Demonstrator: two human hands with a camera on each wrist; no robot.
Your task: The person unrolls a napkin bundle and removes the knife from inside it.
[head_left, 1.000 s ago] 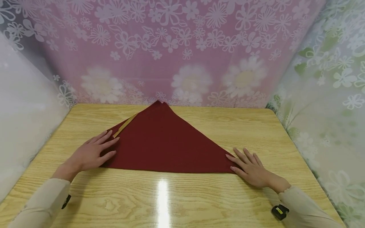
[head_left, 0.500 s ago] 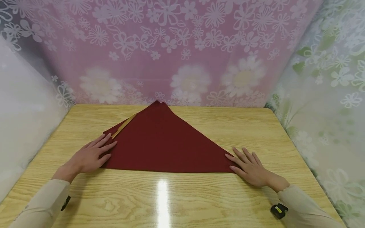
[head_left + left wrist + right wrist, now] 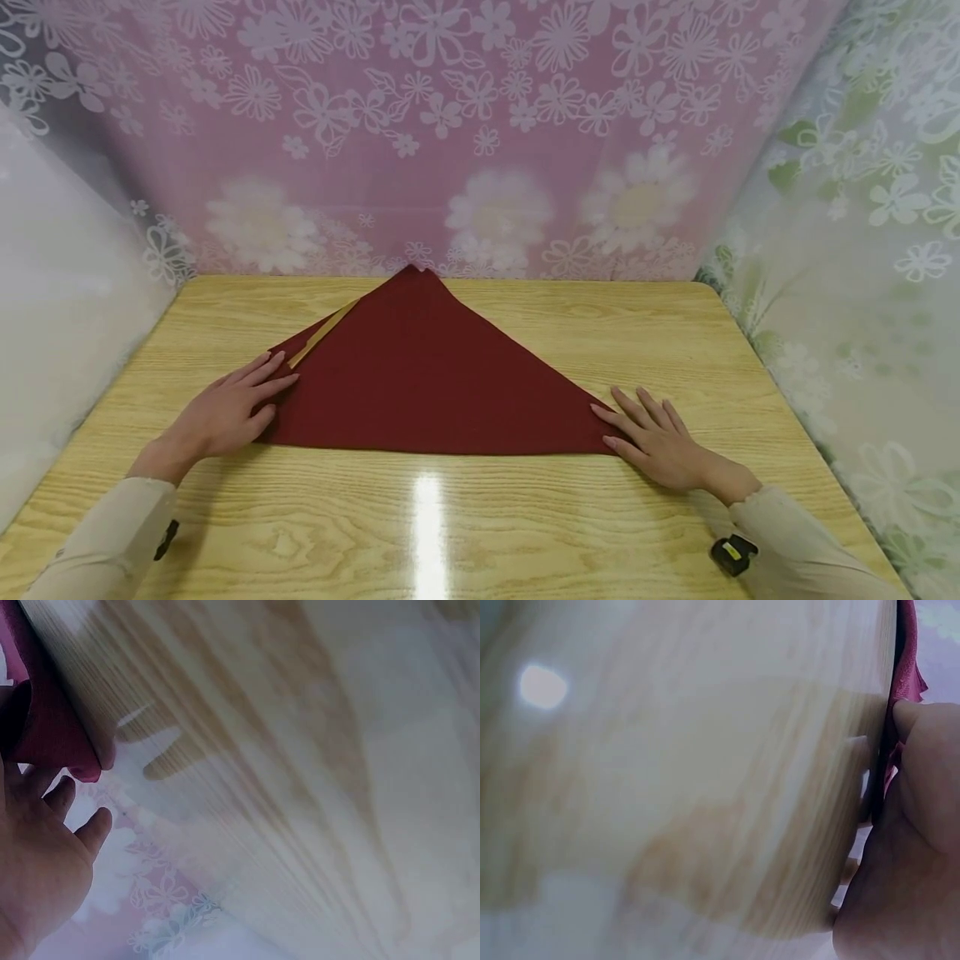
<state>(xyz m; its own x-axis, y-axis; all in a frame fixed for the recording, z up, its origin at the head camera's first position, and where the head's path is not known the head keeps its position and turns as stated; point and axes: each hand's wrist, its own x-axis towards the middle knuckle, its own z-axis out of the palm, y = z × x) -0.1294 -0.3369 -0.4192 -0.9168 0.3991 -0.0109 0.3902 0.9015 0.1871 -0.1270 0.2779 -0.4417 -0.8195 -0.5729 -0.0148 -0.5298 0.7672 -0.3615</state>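
A dark red cloth (image 3: 435, 375), folded into a broad triangle, lies on the wooden table with its peak at the far edge. Along its upper left side shows a narrow tan strip (image 3: 324, 335). My left hand (image 3: 225, 412) rests its spread fingers on the cloth's left corner. On the right corner, the thumb and forefinger of my right hand (image 3: 663, 450) press down, while its other fingers extend past the slanted edge. The left wrist view catches a cloth corner (image 3: 60, 739) above the fingers; the right wrist view has a sliver of cloth (image 3: 907, 671) by the thumb.
The glossy wood-grain table (image 3: 315, 525) reflects a bright light strip near the front. A pink floral curtain (image 3: 390, 183) hangs behind it. Pale floral sheets stand at the right (image 3: 847, 333) and left (image 3: 67, 275). A black wrist device (image 3: 733, 554) sits under my right sleeve.
My left hand has slid slightly left and toward me over the cloth's left corner, uncovering a little more of it. My right hand has stayed in place.
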